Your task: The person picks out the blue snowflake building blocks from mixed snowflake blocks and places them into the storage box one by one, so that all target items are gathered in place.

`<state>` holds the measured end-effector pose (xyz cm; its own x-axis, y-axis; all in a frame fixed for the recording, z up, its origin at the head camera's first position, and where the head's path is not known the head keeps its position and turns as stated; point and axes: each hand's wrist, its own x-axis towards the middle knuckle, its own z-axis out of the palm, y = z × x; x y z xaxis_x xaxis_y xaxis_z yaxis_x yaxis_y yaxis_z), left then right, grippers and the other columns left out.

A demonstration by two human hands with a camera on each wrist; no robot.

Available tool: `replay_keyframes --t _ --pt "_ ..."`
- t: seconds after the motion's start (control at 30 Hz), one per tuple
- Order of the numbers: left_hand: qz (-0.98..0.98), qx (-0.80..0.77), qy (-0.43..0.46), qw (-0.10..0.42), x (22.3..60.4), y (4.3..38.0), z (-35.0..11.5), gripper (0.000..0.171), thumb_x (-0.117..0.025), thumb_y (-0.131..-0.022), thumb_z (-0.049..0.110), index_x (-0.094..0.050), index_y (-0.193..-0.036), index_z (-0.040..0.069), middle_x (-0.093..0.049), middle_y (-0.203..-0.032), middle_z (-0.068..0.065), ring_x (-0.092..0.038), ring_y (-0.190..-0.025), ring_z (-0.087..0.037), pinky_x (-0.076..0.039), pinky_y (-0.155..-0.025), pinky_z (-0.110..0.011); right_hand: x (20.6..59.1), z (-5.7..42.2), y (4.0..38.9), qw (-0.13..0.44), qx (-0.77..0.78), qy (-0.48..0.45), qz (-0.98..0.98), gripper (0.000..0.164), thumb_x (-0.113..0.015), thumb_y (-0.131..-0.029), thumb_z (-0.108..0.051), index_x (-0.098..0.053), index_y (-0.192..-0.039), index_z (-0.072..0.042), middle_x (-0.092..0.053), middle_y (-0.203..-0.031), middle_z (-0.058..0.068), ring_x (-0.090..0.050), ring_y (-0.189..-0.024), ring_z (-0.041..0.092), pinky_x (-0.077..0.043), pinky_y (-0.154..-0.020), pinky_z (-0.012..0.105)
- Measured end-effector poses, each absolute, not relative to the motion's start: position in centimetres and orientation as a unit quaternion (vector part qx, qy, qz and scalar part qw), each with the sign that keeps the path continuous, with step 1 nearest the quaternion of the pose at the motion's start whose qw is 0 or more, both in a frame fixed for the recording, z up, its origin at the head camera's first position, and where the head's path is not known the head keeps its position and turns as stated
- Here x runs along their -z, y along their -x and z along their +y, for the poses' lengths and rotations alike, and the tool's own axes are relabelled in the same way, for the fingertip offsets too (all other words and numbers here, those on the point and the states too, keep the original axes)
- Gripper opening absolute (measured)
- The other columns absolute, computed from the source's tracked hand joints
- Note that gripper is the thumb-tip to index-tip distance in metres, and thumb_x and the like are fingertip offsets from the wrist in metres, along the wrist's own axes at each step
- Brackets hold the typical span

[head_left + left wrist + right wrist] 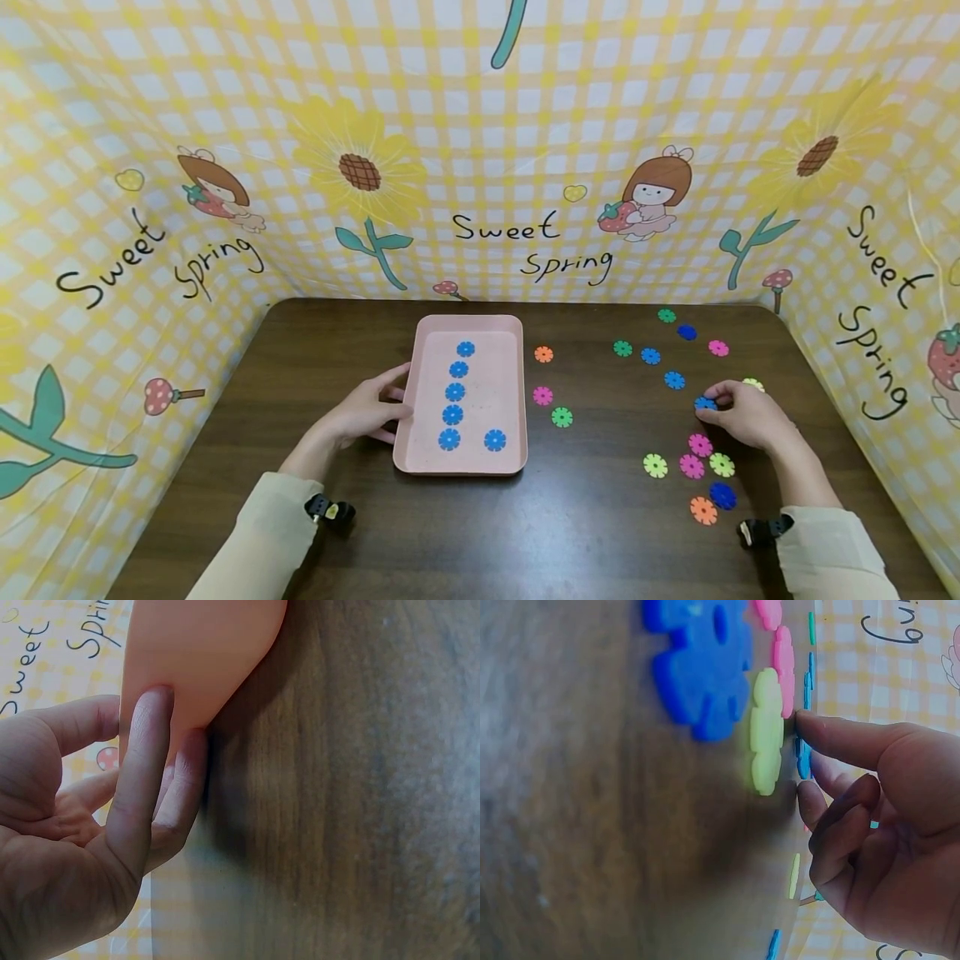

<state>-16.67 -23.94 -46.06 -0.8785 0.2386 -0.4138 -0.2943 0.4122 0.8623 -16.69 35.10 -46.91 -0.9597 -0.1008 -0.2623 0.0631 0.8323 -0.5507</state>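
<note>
My left hand (367, 408) touches the left side of a pink tray (517, 458); in the left wrist view its fingertips rest against the tray's outer wall (202, 645). Several light-blue notched interlocking discs lie in the tray: a column of them on the left, such as one disc (455, 392), and a single disc (495, 440) at the lower right. Over at the table's right side, my right hand (750, 414) pinches another light-blue interlocking disc (703, 403) between thumb and index finger, at the tabletop. The fingers partly cover that disc.
Loose discs lie around the right hand: blue (673, 380), pink (701, 445), yellow-green (655, 465), dark blue (723, 496) and orange (703, 511). Between tray and right hand are an orange (543, 354) and a green disc (562, 417). A patterned cloth (480, 150) surrounds the brown table (585, 533).
</note>
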Motion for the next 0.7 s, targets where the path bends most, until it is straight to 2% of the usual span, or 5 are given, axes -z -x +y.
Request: replay_keyframes --t 0.33,0.53,0.7 --pt "0.805 -0.539 0.023 0.246 46.09 16.64 -23.82 0.080 -0.066 -0.099 0.008 -0.025 -0.167 0.018 -0.051 -0.134 -0.026 -0.069 -0.099 -0.029 -0.064 -0.071 -0.046 47.08 35.17 16.32 0.129 0.289 0.015 0.949 0.043 -0.074 -0.098 -0.031 -0.059 -0.120 0.002 -0.069 -0.099 0.014 -0.064 -0.089 0.031 -0.052 -0.080 0.054" --pt "0.803 -0.542 0.023 0.246 46.10 16.64 -23.86 0.080 -0.066 -0.099 0.007 -0.025 -0.166 0.018 -0.051 -0.134 -0.026 -0.069 -0.099 -0.030 -0.064 -0.070 -0.047 47.16 35.14 16.08 0.105 0.280 0.022 0.954 0.047 -0.073 -0.097 -0.037 -0.065 -0.125 0.000 -0.073 -0.099 0.011 -0.066 -0.092 0.032 -0.053 -0.080 0.055" --pt "0.803 -0.543 0.024 0.246 46.04 16.64 -23.86 0.081 -0.066 -0.098 0.007 -0.024 -0.167 0.018 -0.051 -0.133 -0.026 -0.069 -0.098 -0.030 -0.064 -0.070 -0.047 46.84 34.87 15.97 0.092 0.288 0.030 0.953 0.047 -0.073 -0.098 -0.037 -0.067 -0.127 -0.001 -0.074 -0.105 0.014 -0.067 -0.099 0.037 -0.053 -0.082 0.058"
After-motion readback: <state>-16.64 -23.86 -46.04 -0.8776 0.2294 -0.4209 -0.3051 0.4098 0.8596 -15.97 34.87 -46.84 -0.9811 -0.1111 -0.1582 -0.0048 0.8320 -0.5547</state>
